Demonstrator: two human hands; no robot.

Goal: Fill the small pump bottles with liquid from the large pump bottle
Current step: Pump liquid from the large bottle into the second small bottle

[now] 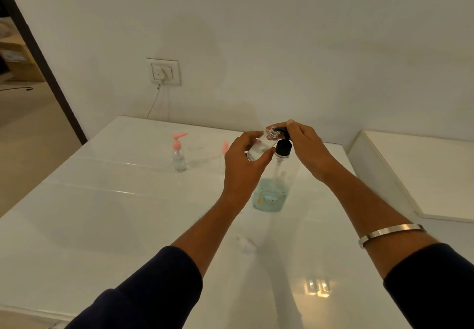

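Note:
A large clear pump bottle (272,195) with blue liquid low in it stands on the white table (102,213); its pump head (283,146) is black. My left hand (243,164) grips a small clear uncapped bottle (261,146), tilted with its mouth up against the black spout. My right hand (305,146) rests on top of the black pump head, fingers curled over it. A second small bottle (179,158) with a pink pump stands upright at the left. A loose pink pump (225,148) lies just behind my left hand, partly hidden.
A second white surface (423,172) adjoins at the right, with a gap between. A wall socket (164,72) with a cable hanging down sits behind the table. A dark door frame (38,54) is at the far left. A small wet patch (246,245) lies on the table near me.

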